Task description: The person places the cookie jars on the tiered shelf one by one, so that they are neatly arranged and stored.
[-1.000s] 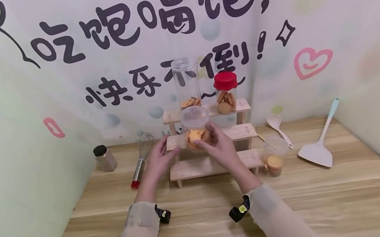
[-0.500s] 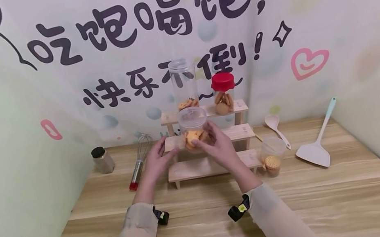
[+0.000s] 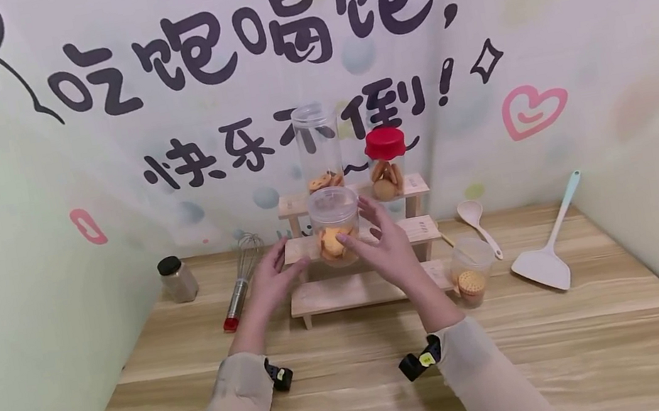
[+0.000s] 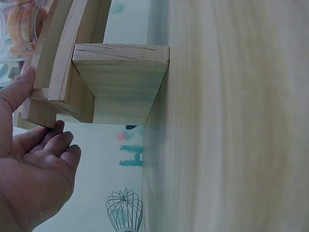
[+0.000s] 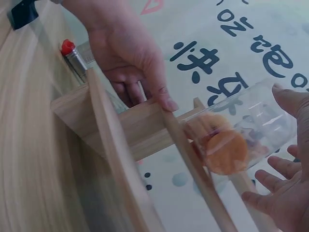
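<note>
A clear plastic jar (image 3: 334, 213) with cookies in its lower part stands on the middle tier of the three-tier wooden stand (image 3: 343, 293). My right hand (image 3: 390, 253) is just right of the jar, its fingers spread and apart from it in the right wrist view; the thumb is close to the jar wall. My left hand (image 3: 273, 282) pinches the left end of the middle tier. In the left wrist view, the left hand (image 4: 38, 174) has its thumb on top of the board and its fingers curled under the end.
A tall clear jar (image 3: 318, 142) and a red-lidded cookie jar (image 3: 387, 167) occupy the top tier. A clear cup with cookies (image 3: 471, 283), white spoon (image 3: 479, 221) and spatula (image 3: 542, 265) lie right. Left are a whisk (image 3: 240, 295) and a black-capped jar (image 3: 178, 280).
My right hand has let go of the jar and moved slightly right, its fingers spreading. The jar stays on the middle tier. My left hand keeps its place at the tier's end.
</note>
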`<action>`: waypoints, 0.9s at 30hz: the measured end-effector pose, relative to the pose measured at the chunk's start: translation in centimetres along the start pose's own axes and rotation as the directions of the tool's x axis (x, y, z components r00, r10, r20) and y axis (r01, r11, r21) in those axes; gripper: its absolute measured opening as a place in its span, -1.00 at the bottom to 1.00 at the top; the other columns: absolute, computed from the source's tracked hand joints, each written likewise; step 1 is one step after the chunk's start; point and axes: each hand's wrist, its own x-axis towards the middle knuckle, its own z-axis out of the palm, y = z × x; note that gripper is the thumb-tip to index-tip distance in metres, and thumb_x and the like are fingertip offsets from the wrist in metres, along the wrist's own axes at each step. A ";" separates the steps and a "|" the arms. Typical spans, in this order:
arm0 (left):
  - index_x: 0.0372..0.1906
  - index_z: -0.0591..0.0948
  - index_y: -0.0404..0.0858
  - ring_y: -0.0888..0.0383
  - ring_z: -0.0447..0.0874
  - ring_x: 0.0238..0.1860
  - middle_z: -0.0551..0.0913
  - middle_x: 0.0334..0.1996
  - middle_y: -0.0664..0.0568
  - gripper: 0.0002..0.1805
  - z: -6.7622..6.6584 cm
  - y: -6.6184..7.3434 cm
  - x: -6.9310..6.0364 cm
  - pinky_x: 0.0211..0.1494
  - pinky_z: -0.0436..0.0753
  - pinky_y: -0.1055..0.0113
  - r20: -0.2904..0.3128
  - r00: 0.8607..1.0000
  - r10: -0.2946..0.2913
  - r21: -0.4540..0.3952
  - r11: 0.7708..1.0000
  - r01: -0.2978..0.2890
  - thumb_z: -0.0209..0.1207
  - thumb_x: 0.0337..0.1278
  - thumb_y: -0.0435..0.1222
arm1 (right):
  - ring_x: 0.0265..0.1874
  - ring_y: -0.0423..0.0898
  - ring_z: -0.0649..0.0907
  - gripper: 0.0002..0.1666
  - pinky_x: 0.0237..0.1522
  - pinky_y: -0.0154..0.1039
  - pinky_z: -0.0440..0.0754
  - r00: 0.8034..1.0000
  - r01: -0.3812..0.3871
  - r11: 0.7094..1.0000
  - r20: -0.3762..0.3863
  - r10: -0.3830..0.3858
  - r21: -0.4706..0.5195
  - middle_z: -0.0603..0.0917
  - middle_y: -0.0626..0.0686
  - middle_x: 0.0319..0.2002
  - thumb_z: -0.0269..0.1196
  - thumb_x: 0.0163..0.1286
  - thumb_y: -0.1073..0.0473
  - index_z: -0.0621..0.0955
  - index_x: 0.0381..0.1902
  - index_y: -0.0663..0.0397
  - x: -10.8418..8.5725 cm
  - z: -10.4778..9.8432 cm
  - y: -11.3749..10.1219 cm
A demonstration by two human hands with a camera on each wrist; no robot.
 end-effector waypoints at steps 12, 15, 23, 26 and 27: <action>0.59 0.14 -0.18 -0.06 0.14 0.53 0.11 0.57 -0.13 -0.04 0.2 0.0 -0.2 0.52 0.29 0.16 0.005 1.000 -0.018 0.004 1.000 0.018 0.36 0.22 -0.01 | 0.44 -0.03 0.36 -0.03 0.44 0.14 0.36 0.997 0.072 0.994 0.011 -0.071 -0.085 0.36 -0.04 0.46 0.42 0.28 -0.18 0.27 0.52 -0.07 -2.1 -4.3 -1.1; 0.58 0.15 -0.18 -0.06 0.14 0.53 0.12 0.56 -0.13 -0.03 0.2 0.0 -0.1 0.53 0.29 0.15 -0.001 1.000 -0.018 0.005 1.000 0.018 0.37 0.20 0.00 | 0.44 0.00 0.36 -0.05 0.43 0.14 0.37 0.995 0.097 0.980 0.026 -0.094 -0.176 0.36 -0.03 0.47 0.41 0.30 -0.17 0.26 0.53 -0.08 -3.0 -6.4 -0.4; 0.59 0.15 -0.13 -0.05 0.12 0.54 0.11 0.57 -0.12 -0.03 0.1 -0.2 0.0 0.53 0.28 0.15 0.005 1.000 -0.029 0.011 1.000 0.029 0.36 0.20 0.02 | 0.37 0.14 0.42 -0.25 0.28 0.29 0.42 0.992 0.097 0.924 -0.036 -0.118 -0.370 0.50 0.07 0.36 0.41 0.32 -0.10 0.44 0.41 -0.13 -6.0 -13.9 3.9; 0.59 0.14 -0.14 -0.06 0.12 0.54 0.11 0.57 -0.12 -0.02 0.0 -0.1 0.0 0.54 0.27 0.13 0.003 1.000 -0.023 0.007 1.000 0.023 0.36 0.20 0.02 | 0.37 0.18 0.41 -0.26 0.27 0.31 0.42 0.995 0.059 0.931 -0.052 -0.082 -0.360 0.48 0.13 0.36 0.40 0.35 -0.03 0.42 0.42 -0.07 -7.1 -16.0 5.9; 0.59 0.14 -0.14 -0.06 0.11 0.54 0.11 0.57 -0.12 -0.02 -0.1 -0.1 0.0 0.54 0.26 0.13 0.004 1.000 -0.023 0.009 1.000 0.023 0.36 0.20 0.03 | 0.37 0.19 0.40 -0.25 0.28 0.30 0.42 0.997 0.041 0.940 -0.047 -0.060 -0.339 0.46 0.16 0.37 0.39 0.36 -0.01 0.40 0.43 -0.03 -7.5 -16.4 6.5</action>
